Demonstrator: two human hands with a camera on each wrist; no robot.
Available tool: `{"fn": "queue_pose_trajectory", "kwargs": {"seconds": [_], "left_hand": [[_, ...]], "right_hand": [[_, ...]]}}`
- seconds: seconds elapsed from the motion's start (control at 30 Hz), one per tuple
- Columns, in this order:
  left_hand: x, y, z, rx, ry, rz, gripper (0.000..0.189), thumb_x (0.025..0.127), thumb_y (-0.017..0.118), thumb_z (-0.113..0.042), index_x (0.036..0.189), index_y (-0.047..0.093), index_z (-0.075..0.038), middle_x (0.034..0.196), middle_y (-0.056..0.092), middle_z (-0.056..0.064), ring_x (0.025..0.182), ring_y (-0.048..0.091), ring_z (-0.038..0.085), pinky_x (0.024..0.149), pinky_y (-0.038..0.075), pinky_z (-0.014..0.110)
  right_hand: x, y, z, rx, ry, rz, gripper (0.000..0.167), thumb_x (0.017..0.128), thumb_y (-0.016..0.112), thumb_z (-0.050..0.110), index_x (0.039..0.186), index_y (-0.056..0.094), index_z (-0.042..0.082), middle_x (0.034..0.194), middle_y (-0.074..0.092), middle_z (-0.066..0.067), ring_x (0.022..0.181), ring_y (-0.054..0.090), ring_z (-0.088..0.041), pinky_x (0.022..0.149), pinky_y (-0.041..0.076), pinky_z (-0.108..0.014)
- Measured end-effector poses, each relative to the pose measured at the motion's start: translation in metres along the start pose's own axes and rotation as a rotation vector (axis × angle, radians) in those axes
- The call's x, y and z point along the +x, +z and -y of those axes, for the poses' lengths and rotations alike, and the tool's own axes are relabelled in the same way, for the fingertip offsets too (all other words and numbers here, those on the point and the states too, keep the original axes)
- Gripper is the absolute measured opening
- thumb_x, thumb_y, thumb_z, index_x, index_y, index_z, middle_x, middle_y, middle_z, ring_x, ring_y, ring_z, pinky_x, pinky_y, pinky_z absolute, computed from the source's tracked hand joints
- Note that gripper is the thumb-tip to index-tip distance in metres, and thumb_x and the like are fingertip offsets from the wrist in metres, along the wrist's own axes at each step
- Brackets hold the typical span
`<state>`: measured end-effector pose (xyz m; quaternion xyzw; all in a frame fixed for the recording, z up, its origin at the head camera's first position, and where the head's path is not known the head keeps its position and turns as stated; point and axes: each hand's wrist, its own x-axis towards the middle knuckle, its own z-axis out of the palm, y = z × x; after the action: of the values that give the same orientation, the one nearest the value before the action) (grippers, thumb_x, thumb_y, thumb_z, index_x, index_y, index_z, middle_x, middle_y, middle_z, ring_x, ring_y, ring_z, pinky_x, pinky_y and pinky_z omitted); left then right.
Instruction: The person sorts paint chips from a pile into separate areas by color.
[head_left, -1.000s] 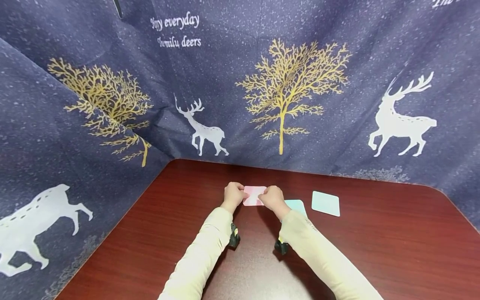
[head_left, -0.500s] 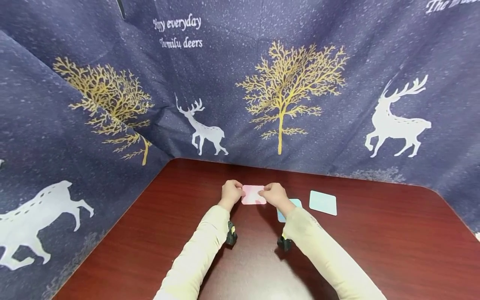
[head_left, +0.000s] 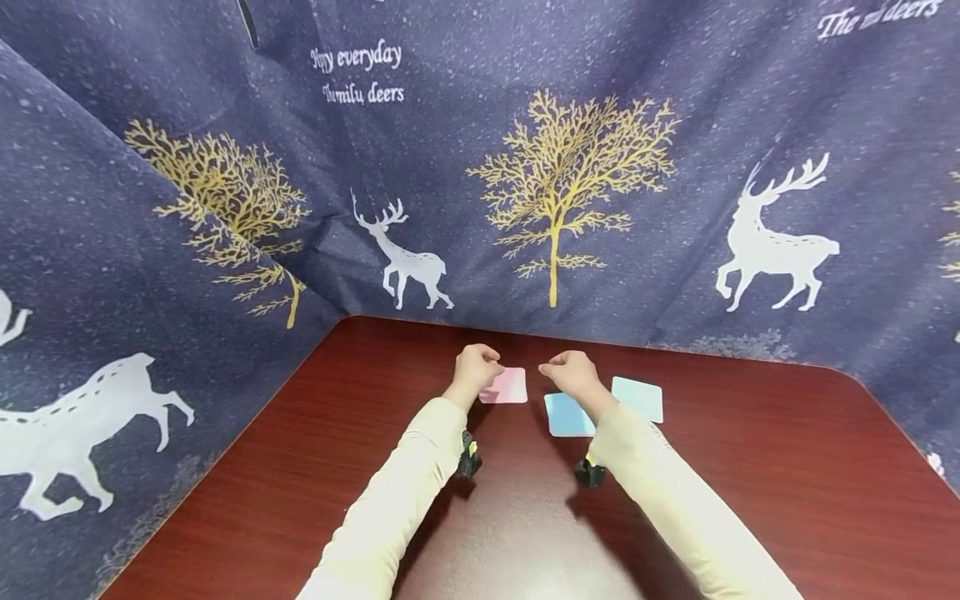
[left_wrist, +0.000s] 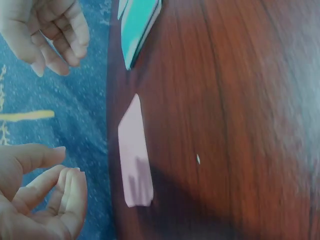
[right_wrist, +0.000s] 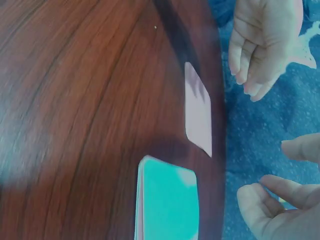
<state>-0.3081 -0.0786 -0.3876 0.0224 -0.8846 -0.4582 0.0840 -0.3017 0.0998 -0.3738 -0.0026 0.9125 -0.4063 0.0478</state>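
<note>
A: Where's the pink card (head_left: 510, 387)?

B: Lying on the dark red wood surface (head_left: 750, 442), a little below the middle of the head view. The left hand (head_left: 475, 369) is over its upper left corner there.

A: Is that hand holding it?

B: No. In the left wrist view the hand is at the lower left, its thumb apart from the lightly bent fingers, with nothing between them. The card lies near it, a shadow across its lower end.

A: And the right hand (head_left: 573, 373)?

B: Nothing in it either. The right wrist view has it at the lower right, the thumb well apart from the curved fingers.

A: What's nearest to that one?

B: The blue card (head_left: 566, 417), just below it in the head view and right of the pink one. Seen from the right wrist, it looks turquoise, with edges of more layers under it. A pale mint card (head_left: 637, 398) lies farther right, partly behind the forearm.

A: Anything behind?

B: A dark blue cloth (head_left: 450, 142) fills the upper frame, printed with white deer (head_left: 412, 267) and golden trees (head_left: 555, 200).
</note>
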Motion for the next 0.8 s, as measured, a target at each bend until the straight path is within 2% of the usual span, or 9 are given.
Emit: {"fn": "queue_pose_trajectory", "kwargs": {"seconds": [0.2, 0.43, 0.63, 0.7, 0.8], "left_hand": [[-0.004, 0.011, -0.015, 0.003, 0.039, 0.032, 0.024, 0.075, 0.074, -0.006, 0.097, 0.071, 0.003, 0.090, 0.073, 0.014, 0.087, 0.067, 0.028, 0.078, 0.053, 0.031], [-0.011, 0.023, -0.027, 0.017, 0.029, 0.102, 0.027, 0.078, 0.075, -0.011, 0.102, 0.070, 0.002, 0.094, 0.072, 0.013, 0.093, 0.066, 0.028, 0.082, 0.052, 0.033], [-0.019, 0.033, -0.031, -0.098, -0.013, 0.190, 0.030, 0.082, 0.071, -0.008, 0.108, 0.065, 0.006, 0.100, 0.069, 0.019, 0.087, 0.068, 0.035, 0.069, 0.058, 0.037], [-0.021, 0.037, -0.033, -0.114, -0.018, 0.202, 0.030, 0.082, 0.070, -0.006, 0.109, 0.064, 0.007, 0.100, 0.069, 0.019, 0.083, 0.068, 0.037, 0.061, 0.058, 0.034], [-0.024, 0.043, -0.035, -0.082, -0.011, 0.209, 0.031, 0.082, 0.071, -0.007, 0.108, 0.065, 0.007, 0.095, 0.069, 0.018, 0.079, 0.068, 0.036, 0.054, 0.051, 0.024]], "right_hand": [[-0.004, -0.014, -0.011, 0.004, 0.011, -0.026, 0.040, 0.091, 0.059, 0.026, 0.117, 0.061, -0.005, 0.117, 0.062, -0.022, 0.104, 0.061, -0.035, 0.086, 0.050, -0.044], [-0.008, -0.023, -0.025, 0.010, 0.020, -0.043, 0.042, 0.091, 0.059, 0.025, 0.119, 0.058, -0.006, 0.120, 0.060, -0.024, 0.106, 0.059, -0.037, 0.087, 0.051, -0.046], [-0.013, -0.030, -0.038, 0.009, 0.028, -0.036, 0.042, 0.092, 0.057, 0.024, 0.120, 0.057, -0.008, 0.120, 0.060, -0.025, 0.102, 0.062, -0.036, 0.085, 0.053, -0.044], [-0.015, -0.031, -0.043, 0.011, 0.025, -0.040, 0.042, 0.092, 0.057, 0.023, 0.119, 0.057, -0.009, 0.118, 0.061, -0.026, 0.097, 0.064, -0.034, 0.082, 0.054, -0.043], [-0.018, -0.034, -0.050, 0.025, 0.022, -0.046, 0.040, 0.091, 0.058, 0.021, 0.116, 0.059, -0.011, 0.112, 0.064, -0.026, 0.092, 0.066, -0.034, 0.076, 0.055, -0.039]]}}
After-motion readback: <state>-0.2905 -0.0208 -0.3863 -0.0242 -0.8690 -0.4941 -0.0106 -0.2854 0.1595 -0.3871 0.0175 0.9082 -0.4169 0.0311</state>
